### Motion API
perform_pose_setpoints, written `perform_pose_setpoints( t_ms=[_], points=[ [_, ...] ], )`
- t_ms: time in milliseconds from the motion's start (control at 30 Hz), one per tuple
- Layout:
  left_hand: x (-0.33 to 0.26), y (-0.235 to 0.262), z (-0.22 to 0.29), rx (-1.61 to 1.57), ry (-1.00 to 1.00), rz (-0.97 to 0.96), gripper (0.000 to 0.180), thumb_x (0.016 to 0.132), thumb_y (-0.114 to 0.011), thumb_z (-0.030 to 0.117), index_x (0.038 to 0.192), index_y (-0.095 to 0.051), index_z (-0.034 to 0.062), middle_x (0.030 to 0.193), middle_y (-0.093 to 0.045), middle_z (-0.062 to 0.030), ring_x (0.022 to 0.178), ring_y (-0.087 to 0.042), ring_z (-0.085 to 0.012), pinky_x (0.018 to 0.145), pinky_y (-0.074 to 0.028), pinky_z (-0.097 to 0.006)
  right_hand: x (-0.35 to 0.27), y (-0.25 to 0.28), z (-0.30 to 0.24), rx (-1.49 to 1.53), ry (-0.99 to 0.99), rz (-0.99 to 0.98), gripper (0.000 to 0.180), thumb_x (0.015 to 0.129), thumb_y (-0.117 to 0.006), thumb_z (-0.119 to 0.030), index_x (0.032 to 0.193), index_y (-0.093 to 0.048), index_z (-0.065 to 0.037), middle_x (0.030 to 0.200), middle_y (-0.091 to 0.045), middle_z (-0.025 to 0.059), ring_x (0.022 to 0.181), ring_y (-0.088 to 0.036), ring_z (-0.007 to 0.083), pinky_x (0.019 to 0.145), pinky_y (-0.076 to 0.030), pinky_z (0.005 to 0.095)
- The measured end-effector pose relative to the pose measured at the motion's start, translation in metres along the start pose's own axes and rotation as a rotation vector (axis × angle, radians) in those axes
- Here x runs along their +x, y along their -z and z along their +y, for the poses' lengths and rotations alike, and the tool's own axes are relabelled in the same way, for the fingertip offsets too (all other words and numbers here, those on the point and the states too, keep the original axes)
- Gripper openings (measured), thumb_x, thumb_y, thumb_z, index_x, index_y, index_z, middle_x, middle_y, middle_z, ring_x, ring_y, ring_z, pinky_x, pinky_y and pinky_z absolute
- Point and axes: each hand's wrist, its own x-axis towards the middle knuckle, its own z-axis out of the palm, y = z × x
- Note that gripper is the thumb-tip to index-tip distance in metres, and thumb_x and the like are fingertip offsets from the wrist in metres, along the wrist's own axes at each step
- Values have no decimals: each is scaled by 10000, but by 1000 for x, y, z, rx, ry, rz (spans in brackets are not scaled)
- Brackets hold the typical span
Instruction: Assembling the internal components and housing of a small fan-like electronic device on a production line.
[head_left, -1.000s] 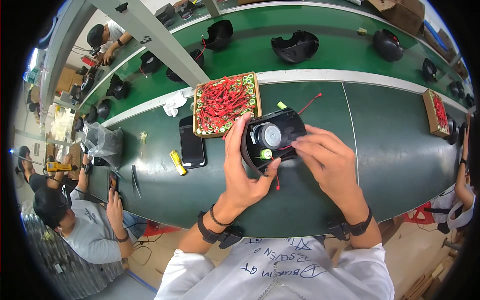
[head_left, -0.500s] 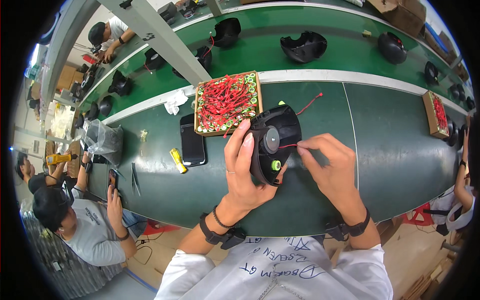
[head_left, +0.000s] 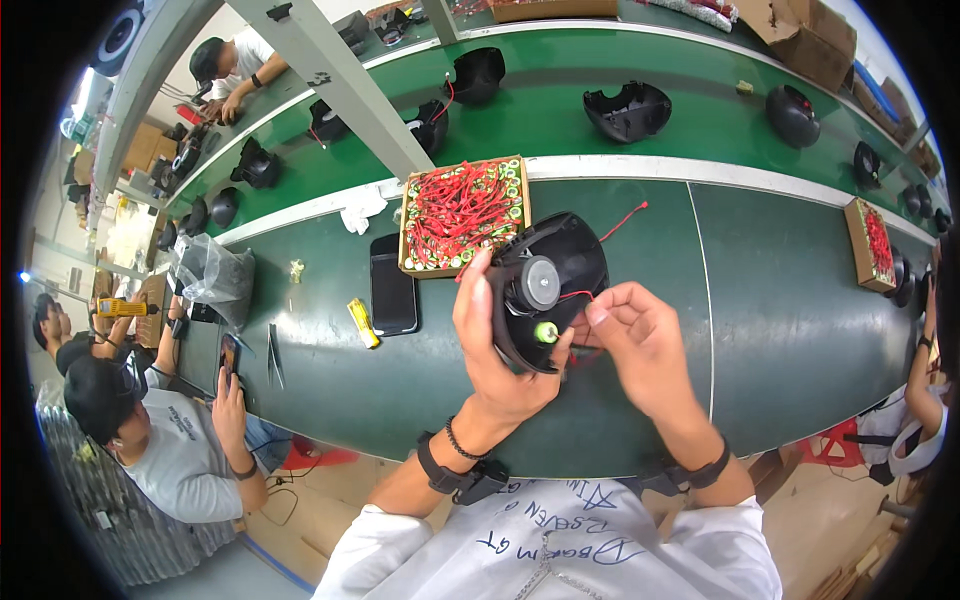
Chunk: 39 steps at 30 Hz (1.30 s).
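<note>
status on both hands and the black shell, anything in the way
Left hand gripping black shell. Right hand at red wire, pinch unclear. Green cell inside shell. Cardboard box close beyond shell, contact unclear.

There are two phones, two red-lead boxes and one held shell.

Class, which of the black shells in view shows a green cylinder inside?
The shell in the left hand, with a round speaker beside the green cylinder; no cylinder shows in the shells on the green strip beyond.
</note>
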Motion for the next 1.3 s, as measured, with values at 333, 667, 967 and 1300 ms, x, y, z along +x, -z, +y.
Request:
perform_pose_setpoints(
  t_ms=[333,667,967,1300],
  points=[
    [9,-25,23,-616,868,302,610,1118,-603,121,1619,-281,-6,1461,-526,-148,1281,-552,-217,1115,-455,-354,-21,-17,22,-1019,916,43,206,862,-780,38,1033,-680,-19,988,-715,125,839,-715,322,749,-582,420],
    [14,-25,35,-839,1162,322,398,1182,-506,313,1476,-471,47,1335,-584,-74,1195,-550,-137,1049,-480,-314,-52,-22,42,-678,675,73,186,921,-791,29,1001,-629,-14,1034,-808,156,819,-786,299,703,-617,383],
    [21,-8,10,-759,967,91,469,1144,-584,290,1487,-473,-11,1348,-600,-110,1221,-566,-176,1099,-458,-345,25,66,-44,-389,345,-70,291,902,-741,-11,1027,-488,-84,1135,-760,127,1017,-736,186,909,-576,319],
    [48,-18,14,-303,847,-723,539,1021,-766,263,1460,-579,12,1161,-775,-162,1067,-743,-230,973,-571,-376,303,183,-53,-617,293,348,902,895,-881,-511,1454,-549,115,1334,-694,232,1239,-671,285,1053,-529,384]
  ],
)
